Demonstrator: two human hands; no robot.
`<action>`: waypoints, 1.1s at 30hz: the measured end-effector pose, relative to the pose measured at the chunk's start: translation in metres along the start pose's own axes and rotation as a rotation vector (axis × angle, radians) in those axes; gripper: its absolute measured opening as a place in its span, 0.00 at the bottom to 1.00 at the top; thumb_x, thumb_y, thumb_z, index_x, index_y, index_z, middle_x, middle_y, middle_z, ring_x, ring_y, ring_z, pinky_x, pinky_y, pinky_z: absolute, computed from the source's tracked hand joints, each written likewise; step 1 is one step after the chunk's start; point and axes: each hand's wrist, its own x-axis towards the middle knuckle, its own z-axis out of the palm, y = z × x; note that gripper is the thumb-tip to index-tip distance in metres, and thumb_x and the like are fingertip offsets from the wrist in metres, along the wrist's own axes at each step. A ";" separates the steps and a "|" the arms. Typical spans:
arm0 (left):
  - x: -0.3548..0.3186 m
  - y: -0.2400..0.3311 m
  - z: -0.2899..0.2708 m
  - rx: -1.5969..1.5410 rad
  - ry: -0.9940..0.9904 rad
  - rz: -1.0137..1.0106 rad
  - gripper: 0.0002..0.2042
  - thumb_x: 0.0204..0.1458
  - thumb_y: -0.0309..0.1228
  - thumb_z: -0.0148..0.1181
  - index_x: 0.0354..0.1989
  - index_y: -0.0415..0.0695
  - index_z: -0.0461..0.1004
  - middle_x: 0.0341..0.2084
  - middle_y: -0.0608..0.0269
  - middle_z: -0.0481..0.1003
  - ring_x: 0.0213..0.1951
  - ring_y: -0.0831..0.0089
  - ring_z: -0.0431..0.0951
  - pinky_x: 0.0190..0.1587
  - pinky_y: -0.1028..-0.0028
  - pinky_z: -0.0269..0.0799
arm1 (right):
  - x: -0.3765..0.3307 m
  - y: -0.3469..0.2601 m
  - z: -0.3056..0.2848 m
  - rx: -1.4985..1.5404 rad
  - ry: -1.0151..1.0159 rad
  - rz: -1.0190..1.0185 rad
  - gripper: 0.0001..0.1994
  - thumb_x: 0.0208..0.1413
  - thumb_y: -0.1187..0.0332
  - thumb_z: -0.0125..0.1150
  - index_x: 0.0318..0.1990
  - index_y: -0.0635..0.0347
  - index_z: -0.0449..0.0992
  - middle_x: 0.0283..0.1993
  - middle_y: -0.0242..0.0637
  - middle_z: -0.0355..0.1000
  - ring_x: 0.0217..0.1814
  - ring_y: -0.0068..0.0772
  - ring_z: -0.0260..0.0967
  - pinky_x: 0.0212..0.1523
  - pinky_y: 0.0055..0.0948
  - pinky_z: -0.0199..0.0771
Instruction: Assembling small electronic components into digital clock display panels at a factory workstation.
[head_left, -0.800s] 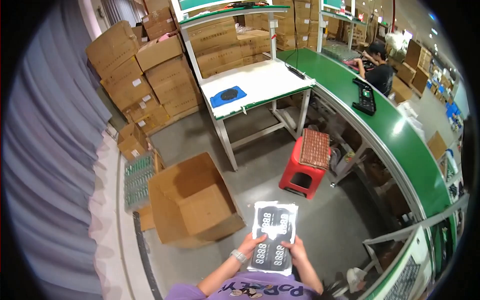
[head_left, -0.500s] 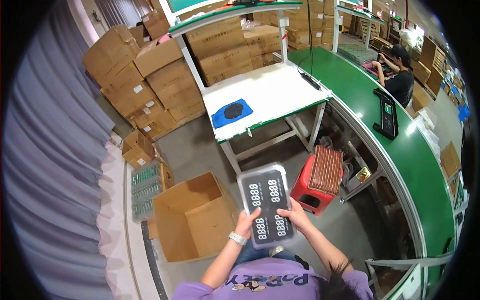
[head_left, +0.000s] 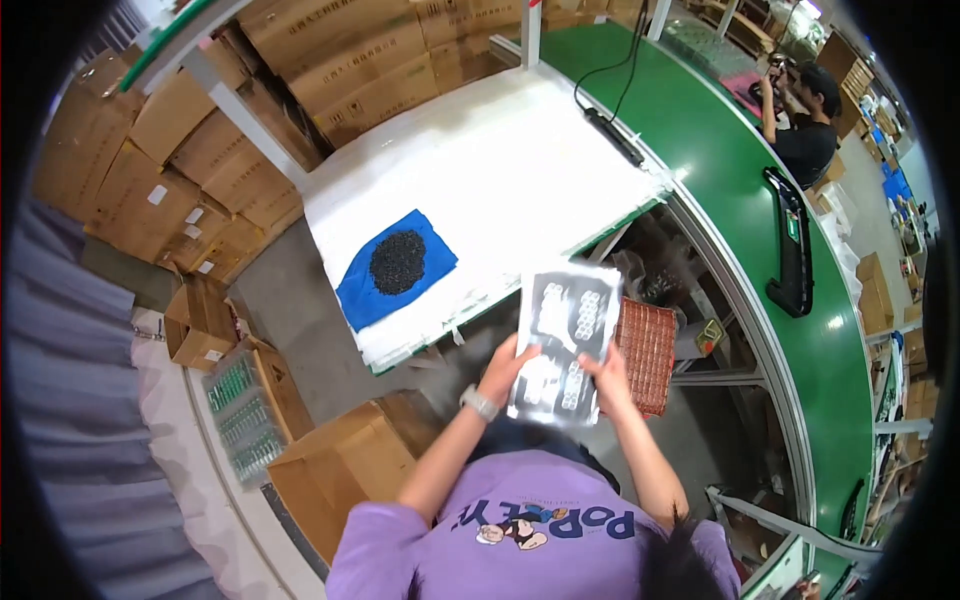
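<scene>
With both hands I hold a clear plastic tray of black display panels with white segmented digits, tilted and shiny with glare. My left hand grips its left side, thumb on top. On the right side, my right hand grips it the same way. The tray is in front of my body, by the near edge of a white-topped table. On that table lies a blue cloth with a heap of small black pieces on it.
A stool with a brown woven seat stands right of the tray. At lower left are an open cardboard box and a clear bin of green boards. The green bench curves along the right, bearing a black frame. A co-worker sits beyond it.
I have moved closer to the white table, so the table and blue cloth appear larger. The tray in my hands has come up toward the table's edge. The stool is now partly behind it.
</scene>
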 end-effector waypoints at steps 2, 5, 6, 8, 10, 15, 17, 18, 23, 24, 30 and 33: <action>0.050 0.034 -0.007 0.140 0.074 0.012 0.15 0.61 0.34 0.64 0.53 0.42 0.74 0.43 0.65 0.78 0.43 0.78 0.76 0.46 0.76 0.72 | 0.049 -0.028 0.009 0.070 0.088 -0.073 0.27 0.55 0.80 0.66 0.63 0.65 0.66 0.58 0.39 0.75 0.57 0.31 0.73 0.60 0.32 0.73; 0.100 0.080 -0.019 0.295 0.385 0.128 0.13 0.59 0.37 0.61 0.49 0.45 0.75 0.43 0.67 0.76 0.44 0.79 0.74 0.44 0.77 0.70 | 0.119 -0.070 0.032 0.114 0.153 -0.193 0.25 0.56 0.82 0.64 0.62 0.66 0.67 0.56 0.39 0.75 0.56 0.30 0.73 0.59 0.32 0.73; 0.115 0.090 -0.030 0.215 0.384 0.131 0.12 0.57 0.35 0.62 0.47 0.46 0.75 0.43 0.67 0.76 0.45 0.77 0.74 0.45 0.74 0.71 | 0.149 -0.076 0.039 0.096 0.201 -0.228 0.25 0.56 0.83 0.62 0.62 0.66 0.66 0.56 0.39 0.75 0.56 0.30 0.73 0.59 0.30 0.73; 0.135 0.111 -0.031 0.301 0.402 0.101 0.11 0.57 0.32 0.61 0.47 0.46 0.75 0.42 0.68 0.76 0.45 0.77 0.75 0.44 0.73 0.71 | 0.208 -0.079 0.041 0.074 0.264 -0.321 0.26 0.56 0.83 0.63 0.63 0.66 0.67 0.56 0.38 0.75 0.56 0.29 0.72 0.59 0.28 0.70; 0.148 0.119 -0.035 0.348 0.416 0.057 0.10 0.58 0.30 0.60 0.47 0.46 0.75 0.41 0.68 0.77 0.44 0.76 0.76 0.43 0.73 0.72 | 0.254 -0.087 0.046 0.101 0.286 -0.284 0.26 0.55 0.83 0.64 0.62 0.66 0.68 0.58 0.36 0.73 0.56 0.27 0.70 0.59 0.28 0.68; 0.150 0.149 -0.020 0.209 0.421 0.049 0.07 0.59 0.28 0.59 0.44 0.44 0.76 0.38 0.67 0.78 0.41 0.75 0.79 0.42 0.75 0.72 | 0.330 -0.091 0.028 -0.855 0.531 -0.176 0.26 0.53 0.65 0.67 0.56 0.70 0.68 0.42 0.60 0.79 0.46 0.66 0.77 0.48 0.51 0.78; 0.145 0.181 -0.019 0.157 0.410 0.163 0.06 0.60 0.28 0.59 0.43 0.44 0.76 0.38 0.66 0.79 0.40 0.75 0.80 0.43 0.75 0.72 | 0.334 -0.093 0.053 -0.996 0.531 -0.115 0.29 0.53 0.57 0.67 0.54 0.70 0.66 0.42 0.59 0.79 0.46 0.64 0.78 0.49 0.53 0.77; 0.138 0.204 -0.015 0.147 0.423 0.234 0.05 0.60 0.27 0.59 0.43 0.43 0.77 0.38 0.65 0.80 0.40 0.76 0.80 0.42 0.75 0.73 | 0.333 -0.098 0.057 -1.017 0.523 -0.095 0.30 0.52 0.56 0.67 0.55 0.71 0.66 0.42 0.59 0.79 0.45 0.65 0.78 0.49 0.53 0.77; 0.060 0.331 0.062 0.325 0.236 0.845 0.09 0.58 0.27 0.58 0.44 0.36 0.73 0.34 0.58 0.76 0.38 0.70 0.77 0.47 0.71 0.73 | 0.339 -0.091 0.012 -1.369 0.679 -0.465 0.43 0.47 0.50 0.74 0.63 0.70 0.62 0.61 0.60 0.69 0.63 0.58 0.69 0.57 0.48 0.75; 0.025 0.346 0.082 0.326 0.217 0.958 0.09 0.51 0.28 0.58 0.37 0.37 0.70 0.29 0.57 0.72 0.33 0.68 0.72 0.39 0.68 0.66 | 0.327 -0.110 0.025 -1.324 0.580 -0.353 0.44 0.45 0.52 0.76 0.65 0.68 0.61 0.63 0.58 0.65 0.66 0.56 0.65 0.58 0.47 0.74; -0.068 0.414 0.066 1.149 -0.488 1.523 0.03 0.50 0.27 0.55 0.26 0.44 0.71 0.23 0.59 0.70 0.25 0.64 0.69 0.28 0.61 0.62 | 0.293 -0.208 0.070 -1.155 0.254 -0.826 0.40 0.46 0.63 0.75 0.67 0.57 0.62 0.63 0.49 0.63 0.62 0.56 0.66 0.55 0.47 0.75; -0.072 0.413 0.042 1.053 -0.646 1.541 0.03 0.50 0.27 0.55 0.26 0.44 0.71 0.23 0.59 0.70 0.25 0.64 0.69 0.27 0.61 0.62 | 0.280 -0.262 0.096 -1.052 0.157 -0.941 0.34 0.49 0.67 0.72 0.65 0.56 0.64 0.60 0.47 0.66 0.53 0.50 0.74 0.50 0.43 0.78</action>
